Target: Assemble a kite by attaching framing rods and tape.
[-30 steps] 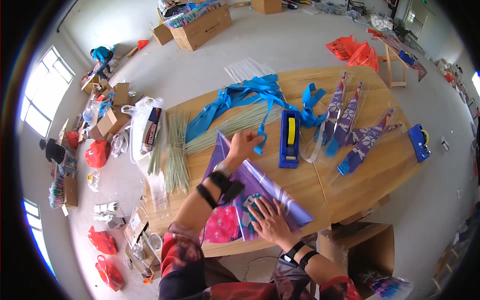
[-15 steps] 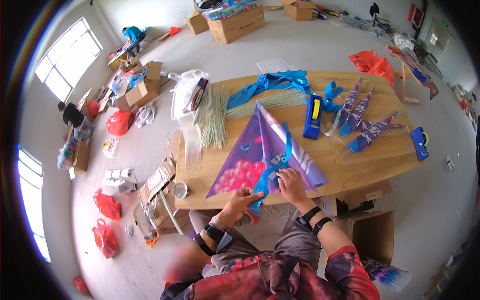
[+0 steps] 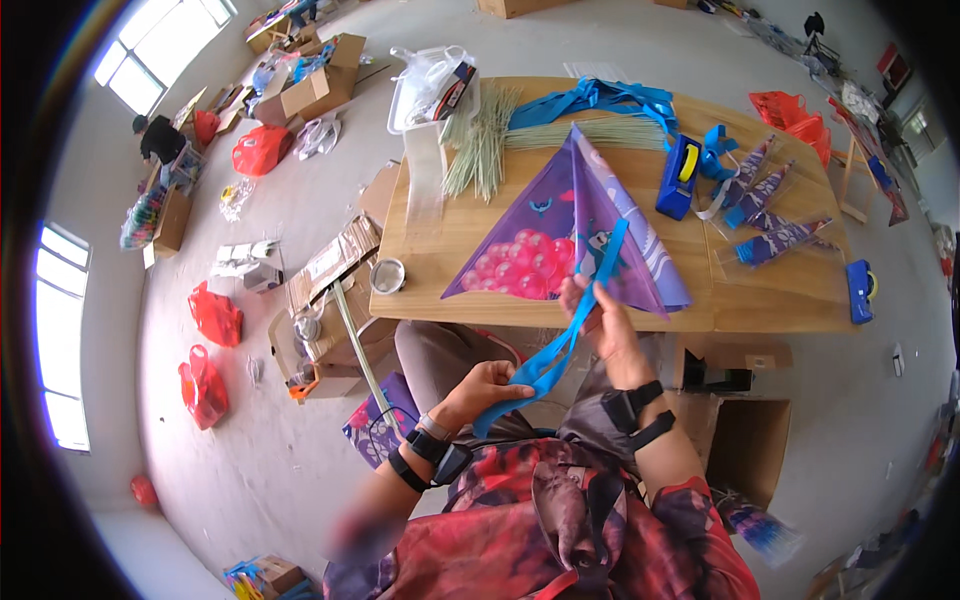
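A triangular purple kite (image 3: 530, 220) printed with pink balloon shapes lies on the wooden table, its point away from me and its right side folded up. A long bright-blue ribbon (image 3: 551, 362) runs from over the kite down toward my lap. My left hand (image 3: 484, 393) pinches its lower stretch between thumb and fingers, off the table edge above my legs. Nearer the kite's front edge, my right hand (image 3: 606, 322) is turned partly palm-up with fingers curled around the ribbon. The ribbon's upper end reaches past that hand over the kite.
On the table (image 3: 745, 290) are thin pale sticks (image 3: 482, 150), blue ribbons (image 3: 590, 98), blue tape dispensers (image 3: 680, 175), packed folded kites (image 3: 785, 237) and a round tin (image 3: 388, 275). An open cardboard box (image 3: 750, 445) stands below right. Red bags (image 3: 215, 315) lie on the floor at left.
My left hand has drawn back from the kite toward my lap, stretching the ribbon out. My right hand has turned palm-up around it. The whole view has shifted, showing the table higher.
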The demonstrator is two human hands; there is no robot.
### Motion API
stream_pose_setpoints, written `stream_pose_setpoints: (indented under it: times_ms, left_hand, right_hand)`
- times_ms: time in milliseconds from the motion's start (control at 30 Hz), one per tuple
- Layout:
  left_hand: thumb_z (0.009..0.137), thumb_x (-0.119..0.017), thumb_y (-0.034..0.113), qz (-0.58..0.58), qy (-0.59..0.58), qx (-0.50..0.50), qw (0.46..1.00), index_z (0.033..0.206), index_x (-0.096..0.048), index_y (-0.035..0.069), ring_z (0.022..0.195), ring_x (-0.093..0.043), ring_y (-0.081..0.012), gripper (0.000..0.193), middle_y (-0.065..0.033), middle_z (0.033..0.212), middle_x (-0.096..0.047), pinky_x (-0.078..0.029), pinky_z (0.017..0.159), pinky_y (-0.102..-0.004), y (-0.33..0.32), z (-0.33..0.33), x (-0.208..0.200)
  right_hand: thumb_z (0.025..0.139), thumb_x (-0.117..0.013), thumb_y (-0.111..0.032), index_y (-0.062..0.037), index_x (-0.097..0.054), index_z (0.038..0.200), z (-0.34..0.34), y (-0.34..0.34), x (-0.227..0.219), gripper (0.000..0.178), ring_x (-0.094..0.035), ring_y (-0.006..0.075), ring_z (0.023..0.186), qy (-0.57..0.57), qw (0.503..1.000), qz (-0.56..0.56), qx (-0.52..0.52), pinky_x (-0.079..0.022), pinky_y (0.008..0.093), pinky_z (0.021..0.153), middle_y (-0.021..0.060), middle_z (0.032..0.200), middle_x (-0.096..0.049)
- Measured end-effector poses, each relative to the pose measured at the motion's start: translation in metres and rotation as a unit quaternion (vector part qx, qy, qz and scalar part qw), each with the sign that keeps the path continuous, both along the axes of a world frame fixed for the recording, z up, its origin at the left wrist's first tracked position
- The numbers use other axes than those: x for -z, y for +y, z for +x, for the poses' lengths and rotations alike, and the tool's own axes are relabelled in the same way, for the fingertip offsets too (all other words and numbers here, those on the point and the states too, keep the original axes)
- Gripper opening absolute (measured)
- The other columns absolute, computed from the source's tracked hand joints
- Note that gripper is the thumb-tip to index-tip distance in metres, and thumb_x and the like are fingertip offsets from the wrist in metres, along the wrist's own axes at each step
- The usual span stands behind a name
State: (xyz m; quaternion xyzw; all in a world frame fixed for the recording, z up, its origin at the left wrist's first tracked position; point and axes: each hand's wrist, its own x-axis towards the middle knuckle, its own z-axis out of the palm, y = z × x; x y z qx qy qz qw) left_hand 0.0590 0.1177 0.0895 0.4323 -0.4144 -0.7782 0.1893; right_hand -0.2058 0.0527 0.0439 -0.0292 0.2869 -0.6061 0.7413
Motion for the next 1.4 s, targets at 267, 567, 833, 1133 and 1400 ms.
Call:
stream_pose_setpoints:
  times_ms: [267, 567, 833, 1133, 1400]
  left_hand:
    - [0.083, -0.088, 0.021, 0.039, 0.044, -0.014, 0.998, 0.084, -0.059, 0.009, 0.067, -0.060, -0.0043, 0.032, 0.0002, 0.078, -0.067, -0.046, 0.056, -0.0197, 0.013, 0.014, 0.013]
    - [0.070, -0.096, 0.031, -0.179, -0.127, -0.004, 0.976, 0.076, -0.055, 0.007, 0.064, -0.049, -0.0066, 0.048, 0.0023, 0.069, -0.055, -0.041, 0.055, -0.0273, 0.003, 0.003, 0.039]
    - [0.069, -0.096, 0.025, -0.211, -0.155, -0.032, 0.965, 0.090, -0.059, 0.004, 0.072, -0.050, -0.0088, 0.047, 0.0004, 0.080, -0.056, -0.045, 0.064, -0.0286, -0.002, -0.010, 0.039]
    - [0.094, -0.072, 0.018, -0.234, -0.109, 0.016, 0.966, 0.098, -0.073, 0.001, 0.076, -0.053, -0.0075, 0.017, 0.0009, 0.080, -0.064, -0.046, 0.069, -0.0281, -0.008, -0.024, 0.044]
    - [0.107, -0.049, 0.013, -0.123, -0.098, -0.029, 0.987, 0.102, -0.070, -0.002, 0.089, -0.060, -0.0094, 0.027, -0.0020, 0.094, -0.070, -0.047, 0.086, -0.0265, -0.020, -0.049, 0.010]
  right_hand:
    - [0.108, -0.052, -0.034, 0.0008, -0.054, 0.135, -0.025, 0.002, -0.059, 0.044, -0.068, 0.0306, 0.114, 0.230, 0.972, -0.049, -0.017, -0.059, 0.0444, 0.096, 0.0189, 0.126, -0.066]
    - [0.108, -0.047, -0.045, -0.0048, -0.050, 0.142, -0.027, 0.008, -0.077, 0.052, -0.070, 0.0308, 0.110, 0.355, 0.931, -0.059, -0.064, -0.062, 0.0437, 0.087, 0.0175, 0.121, -0.067]
    - [0.110, -0.043, -0.044, -0.0087, -0.052, 0.143, -0.046, 0.022, -0.052, 0.049, -0.073, 0.0231, 0.100, 0.345, 0.938, -0.032, -0.034, -0.061, 0.0343, 0.073, 0.0131, 0.119, -0.068]
    - [0.106, -0.052, -0.046, -0.0132, -0.056, 0.139, -0.084, 0.052, -0.050, 0.047, -0.062, 0.0093, 0.086, 0.313, 0.949, -0.024, -0.026, -0.044, 0.0232, 0.060, 0.0068, 0.113, -0.071]
    - [0.098, -0.070, -0.024, 0.0000, -0.064, 0.121, -0.167, 0.122, -0.029, 0.034, -0.053, 0.0066, 0.080, 0.272, 0.962, 0.001, -0.038, -0.038, 0.0190, 0.059, 0.0060, 0.114, -0.071]
